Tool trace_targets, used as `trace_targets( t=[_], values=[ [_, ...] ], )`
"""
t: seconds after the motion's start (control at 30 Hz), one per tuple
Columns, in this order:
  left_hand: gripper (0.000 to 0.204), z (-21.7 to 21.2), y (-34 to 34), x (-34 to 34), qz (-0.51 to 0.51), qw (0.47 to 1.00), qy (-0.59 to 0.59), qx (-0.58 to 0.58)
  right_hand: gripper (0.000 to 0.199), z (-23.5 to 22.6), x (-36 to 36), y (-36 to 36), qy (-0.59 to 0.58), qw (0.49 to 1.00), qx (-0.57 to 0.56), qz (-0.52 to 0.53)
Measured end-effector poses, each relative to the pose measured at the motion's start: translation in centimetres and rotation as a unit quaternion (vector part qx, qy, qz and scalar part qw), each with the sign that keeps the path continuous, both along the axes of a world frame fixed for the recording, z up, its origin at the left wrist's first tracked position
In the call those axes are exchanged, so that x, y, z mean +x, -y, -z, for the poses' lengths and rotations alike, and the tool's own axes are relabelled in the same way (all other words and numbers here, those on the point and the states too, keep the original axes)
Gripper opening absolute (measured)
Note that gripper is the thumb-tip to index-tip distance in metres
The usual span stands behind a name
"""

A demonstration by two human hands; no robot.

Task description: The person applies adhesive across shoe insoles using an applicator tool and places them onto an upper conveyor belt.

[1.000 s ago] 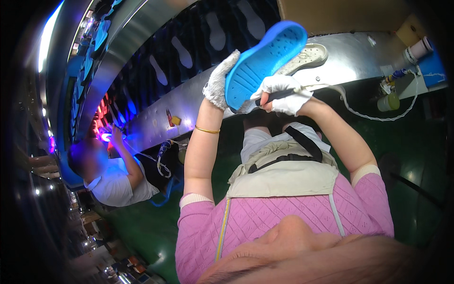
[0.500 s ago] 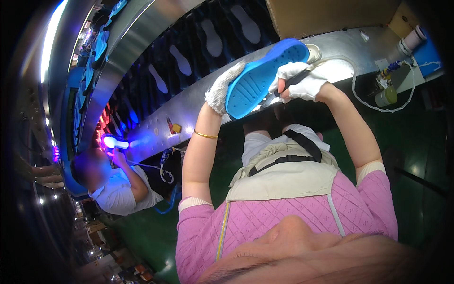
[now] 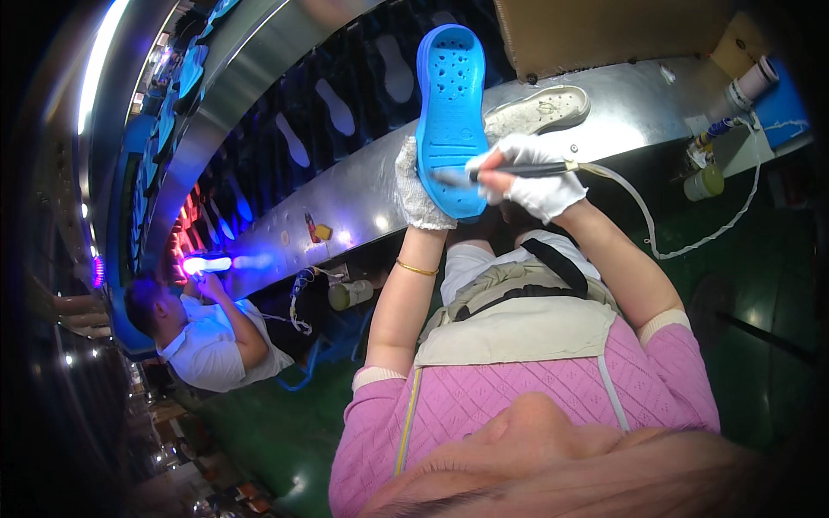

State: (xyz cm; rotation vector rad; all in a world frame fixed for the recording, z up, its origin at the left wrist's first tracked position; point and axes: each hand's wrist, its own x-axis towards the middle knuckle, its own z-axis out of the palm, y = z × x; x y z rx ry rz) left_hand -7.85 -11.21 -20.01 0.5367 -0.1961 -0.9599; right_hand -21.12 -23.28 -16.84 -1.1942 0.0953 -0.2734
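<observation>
A blue shoe sole with small holes and raised ribs stands almost upright in my gloved left hand, which grips its near left edge. My right hand, in a white glove with bare fingertips, is closed round a dark-handled brush. The bristles are at the ribbed inner face near the sole's lower end and look smeared by motion. A pale hose runs from the back of the brush. Beyond my right hand, a whitish shoe sole lies on the metal ledge.
Beyond the ledge, a dark conveyor carries several flat sole-shaped pieces. A cardboard box stands at the back right. A green container hangs near the hose at right. To the left, another person handles a brightly lit sole.
The blue sole has swung from slanting right to nearly upright, uncovering the whitish sole. My left hand has moved right and down; the brush has come onto the sole's lower part.
</observation>
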Motion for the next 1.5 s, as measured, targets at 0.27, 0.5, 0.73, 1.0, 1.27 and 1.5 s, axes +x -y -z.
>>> trace_targets(
  t=[0.27, 0.5, 0.73, 1.0, 1.27, 1.5],
  values=[
    [0.062, -0.1, -0.7, -0.3, 0.058, 0.989, -0.060, -0.126, 0.020, -1.2, 0.0, -2.7, 0.230, 0.899, -0.364, 0.074],
    [0.057, -0.4, -1.8, -0.7, -0.010, 0.999, -0.034, 0.014, 0.015, -1.3, 0.7, 0.6, -0.091, 0.990, -0.104, -0.031],
    [0.057, -1.5, -1.7, -2.9, 0.068, 0.997, -0.033, 0.021, 0.014, -1.8, 3.5, 7.4, -0.018, 0.981, -0.166, 0.103],
    [0.065, 0.0, -2.3, -1.7, 0.052, 0.996, -0.023, 0.068, 0.020, 0.8, 3.1, 4.7, 0.207, 0.857, -0.396, 0.257],
    [0.056, -2.0, -2.0, -2.2, 0.010, 0.998, -0.006, 0.061, 0.016, 0.2, -0.3, 3.7, 0.038, 0.978, -0.187, 0.081],
    [0.053, -2.2, -1.8, -2.0, -0.024, 0.998, 0.035, 0.051, 0.022, -1.5, 0.2, 4.7, 0.217, 0.844, -0.480, 0.095]
  ],
)
